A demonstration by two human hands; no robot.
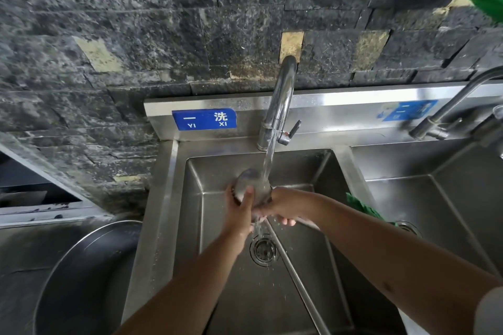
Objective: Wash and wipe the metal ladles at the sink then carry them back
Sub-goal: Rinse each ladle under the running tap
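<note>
Water runs from the faucet [281, 100] onto the bowl of a metal ladle [251, 183] held over the left sink basin [196, 198]. My left hand [241, 212] cups the ladle bowl from the left, thumb across its front. My right hand [283, 207] grips it from the right, fingers curled underneath. A long metal handle [296, 277] runs from my hands down toward the front of the basin. Another thin handle [306, 221] pokes out to the right under my right wrist. How many ladles I hold is unclear.
The drain [264, 249] lies below my hands. A green cloth [363, 208] hangs over the divider to the right basin [424, 198], which has its own tap [446, 114]. A large metal bowl [81, 277] sits left of the sink. Dark stone wall behind.
</note>
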